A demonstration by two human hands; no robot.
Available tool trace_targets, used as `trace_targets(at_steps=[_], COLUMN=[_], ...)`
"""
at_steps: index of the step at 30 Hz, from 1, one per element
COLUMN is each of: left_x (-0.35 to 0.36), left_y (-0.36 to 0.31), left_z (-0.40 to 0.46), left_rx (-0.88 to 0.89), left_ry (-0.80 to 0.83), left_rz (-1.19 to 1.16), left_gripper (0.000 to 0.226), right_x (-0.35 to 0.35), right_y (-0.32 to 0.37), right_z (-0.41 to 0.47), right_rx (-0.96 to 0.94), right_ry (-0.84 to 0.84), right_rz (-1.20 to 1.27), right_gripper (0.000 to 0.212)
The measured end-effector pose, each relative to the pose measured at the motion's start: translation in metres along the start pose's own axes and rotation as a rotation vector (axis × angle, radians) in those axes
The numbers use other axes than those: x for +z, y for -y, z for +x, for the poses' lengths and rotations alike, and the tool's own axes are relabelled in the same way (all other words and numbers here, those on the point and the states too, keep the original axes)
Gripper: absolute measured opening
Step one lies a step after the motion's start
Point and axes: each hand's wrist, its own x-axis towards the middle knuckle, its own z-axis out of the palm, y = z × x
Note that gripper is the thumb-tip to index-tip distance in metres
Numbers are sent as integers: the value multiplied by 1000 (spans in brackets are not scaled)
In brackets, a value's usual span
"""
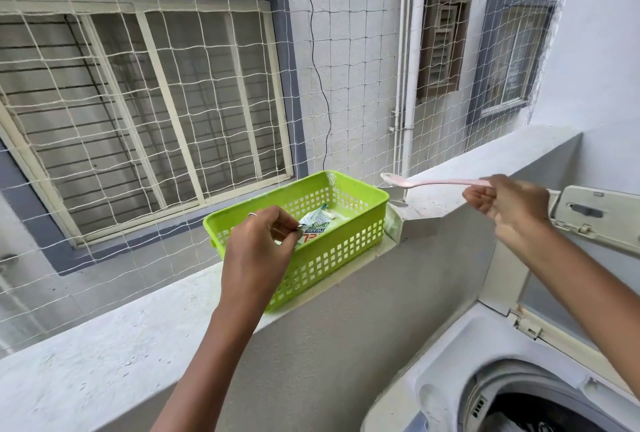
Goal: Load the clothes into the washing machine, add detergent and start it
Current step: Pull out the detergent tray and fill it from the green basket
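1. Fetching detergent: left hand pinches the packet inside the basket; right hand pinches a spoon, right of the basket.
2. Next, I judge: open the packet, scoop powder; washer with clothes sits lower right of the basket.

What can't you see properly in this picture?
Head view only:
- Detergent packet: print partly covered by the left hand and the green basket wall.
- Washing machine drum: cut off by the bottom edge, contents dark.
- Pink spoon: handle end hidden inside the right hand.
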Motion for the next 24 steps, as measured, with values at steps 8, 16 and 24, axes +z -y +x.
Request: trace_targets(at_steps=[8, 16, 24], left_x=[0, 1, 1], left_y=[0, 1, 0], left_z=[-1, -1, -2], left_rx=[-4, 2, 25], left_ry=[-12, -25, -31], left_rz=[-18, -16, 2], left_gripper=[19, 18, 14], right_x=[36, 64, 84], right_y=[33, 28, 28], right_z=[-50, -63, -57], right_rx=[-14, -15, -123], right_ry=[317, 438, 440], right_rz=[-214, -372, -452], right_gripper=[18, 17, 19])
